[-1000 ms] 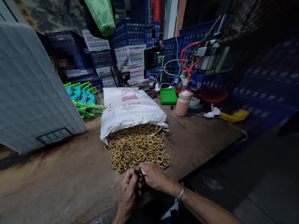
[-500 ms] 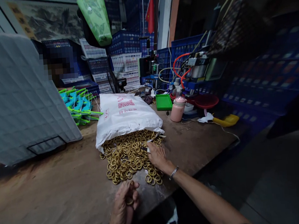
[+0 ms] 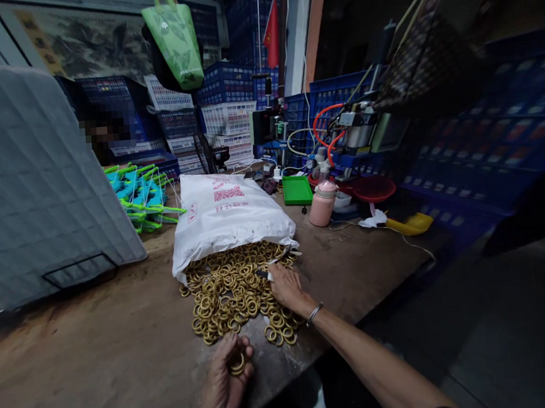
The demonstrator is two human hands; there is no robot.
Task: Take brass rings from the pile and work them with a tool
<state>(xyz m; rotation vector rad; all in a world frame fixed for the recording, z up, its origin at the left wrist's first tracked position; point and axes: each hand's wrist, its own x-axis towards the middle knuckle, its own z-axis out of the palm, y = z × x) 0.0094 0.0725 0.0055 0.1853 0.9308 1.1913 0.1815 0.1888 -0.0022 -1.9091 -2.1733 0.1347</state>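
Observation:
Many brass-coloured rings (image 3: 232,289) spill from the mouth of a white sack (image 3: 231,217) onto the brown table (image 3: 99,343). Near the table's front edge, my left hand (image 3: 227,374) is curled, palm up, around some of the rings. My right hand (image 3: 286,286) lies over the right side of the pile, its fingers closed on a small tool with a dark tip and a white part. A metal bracelet circles my right wrist.
Behind the sack are a green tray (image 3: 297,190), a pink bottle (image 3: 323,204) and a red dish (image 3: 374,188). A yellow scoop (image 3: 410,223) lies right. A grey padded panel (image 3: 48,177) and green-blue frames (image 3: 142,195) stand left. A person is partly visible behind the panel.
My left hand has turned slightly, and the rings in it show more clearly. My right hand stays at the pile's right side. The view has shifted slightly.

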